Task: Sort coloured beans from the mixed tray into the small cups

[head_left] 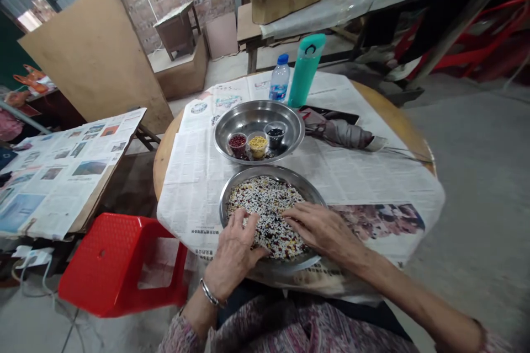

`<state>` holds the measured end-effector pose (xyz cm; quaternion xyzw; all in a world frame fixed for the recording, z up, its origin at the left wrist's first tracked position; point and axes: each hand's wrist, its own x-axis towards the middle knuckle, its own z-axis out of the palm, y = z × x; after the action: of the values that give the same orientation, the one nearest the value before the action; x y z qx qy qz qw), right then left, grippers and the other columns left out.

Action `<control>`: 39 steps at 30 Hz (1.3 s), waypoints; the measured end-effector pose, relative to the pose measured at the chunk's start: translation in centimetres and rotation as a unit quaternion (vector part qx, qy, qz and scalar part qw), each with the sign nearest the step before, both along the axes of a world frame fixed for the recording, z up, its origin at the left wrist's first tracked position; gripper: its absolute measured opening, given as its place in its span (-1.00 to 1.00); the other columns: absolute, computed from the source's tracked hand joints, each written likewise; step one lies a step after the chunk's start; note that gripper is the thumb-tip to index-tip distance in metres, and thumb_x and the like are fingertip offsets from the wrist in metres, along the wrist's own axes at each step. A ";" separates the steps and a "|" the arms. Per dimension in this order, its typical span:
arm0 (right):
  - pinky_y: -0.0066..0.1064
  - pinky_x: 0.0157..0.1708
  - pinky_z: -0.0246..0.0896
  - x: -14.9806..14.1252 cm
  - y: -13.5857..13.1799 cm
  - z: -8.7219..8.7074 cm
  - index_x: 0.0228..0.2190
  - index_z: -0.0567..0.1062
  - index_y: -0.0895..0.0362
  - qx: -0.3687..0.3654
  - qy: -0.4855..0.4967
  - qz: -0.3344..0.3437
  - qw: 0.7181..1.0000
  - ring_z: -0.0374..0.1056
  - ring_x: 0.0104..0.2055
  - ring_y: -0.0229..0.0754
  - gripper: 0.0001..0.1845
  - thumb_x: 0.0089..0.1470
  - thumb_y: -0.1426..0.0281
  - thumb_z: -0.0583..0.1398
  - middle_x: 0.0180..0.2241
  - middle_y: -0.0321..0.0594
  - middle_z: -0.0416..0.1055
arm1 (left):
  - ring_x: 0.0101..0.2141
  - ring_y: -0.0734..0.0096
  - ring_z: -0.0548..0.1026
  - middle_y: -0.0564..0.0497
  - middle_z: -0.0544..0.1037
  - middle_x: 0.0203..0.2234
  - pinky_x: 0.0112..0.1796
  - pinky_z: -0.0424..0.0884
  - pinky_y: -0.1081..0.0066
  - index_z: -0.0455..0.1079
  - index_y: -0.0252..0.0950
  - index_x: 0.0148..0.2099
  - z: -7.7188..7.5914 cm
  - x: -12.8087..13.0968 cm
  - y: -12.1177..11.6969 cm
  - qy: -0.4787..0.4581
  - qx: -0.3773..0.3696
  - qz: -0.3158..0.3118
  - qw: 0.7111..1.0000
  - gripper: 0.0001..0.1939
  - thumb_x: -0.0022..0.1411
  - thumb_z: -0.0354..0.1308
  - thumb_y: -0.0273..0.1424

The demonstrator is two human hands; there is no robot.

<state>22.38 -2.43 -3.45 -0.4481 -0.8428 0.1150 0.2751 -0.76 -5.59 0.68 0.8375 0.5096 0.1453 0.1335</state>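
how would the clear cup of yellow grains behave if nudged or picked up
The clear cup looks thin-walled, so it may flex when squeezed. Its loose yellow grains would probably spill if it tipped. The basin beneath looks smooth, so the cup might slide.

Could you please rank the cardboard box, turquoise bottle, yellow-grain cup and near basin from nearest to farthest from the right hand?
1. Near basin: beneath right hand.
2. Yellow-grain cup: in the far basin.
3. Turquoise bottle: beyond that basin.
4. Cardboard box: background table.
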 end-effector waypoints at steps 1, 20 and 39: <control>-0.23 -0.12 0.34 -0.1 -0.2 -0.1 -0.24 0.54 0.09 0.000 0.006 -0.017 1.000 0.44 -0.20 -0.09 -0.76 0.25 0.43 0.06 -0.27 -0.13 0.54 | -0.02 0.06 0.44 -0.14 0.34 0.02 -0.11 0.51 0.16 0.17 -0.18 0.18 0.2 0.3 0.0 0.023 -0.014 0.002 1.000 -0.39 0.15 0.33 -0.41; -0.18 -0.08 0.40 -1.2 -0.9 -0.9 -0.16 0.52 0.07 0.061 0.194 -0.168 0.965 0.45 -0.14 -0.09 -0.68 0.19 0.57 0.04 -0.22 -0.13 0.53 | 0.03 -0.05 0.34 -0.18 0.31 0.10 -0.07 0.43 -0.01 0.26 -0.16 0.15 0.0 4.8 7.0 0.074 0.059 -0.049 0.994 -0.40 0.12 0.34 -0.14; -0.26 -0.10 0.38 -1.3 -0.8 -1.3 -0.12 0.51 0.08 0.106 0.192 -0.154 0.963 0.44 -0.17 -0.13 -0.63 0.13 0.62 0.07 -0.24 -0.17 0.52 | 0.05 0.06 0.33 -0.16 0.33 0.06 -0.02 0.42 0.08 0.22 -0.22 0.16 -0.9 3.4 9.2 0.075 0.041 0.032 0.996 -0.52 0.27 0.22 -0.23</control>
<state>21.07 -3.25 -4.76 -0.5106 -0.7022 0.0647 0.4919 2.61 3.61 -0.21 0.8339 0.5384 0.1074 0.0559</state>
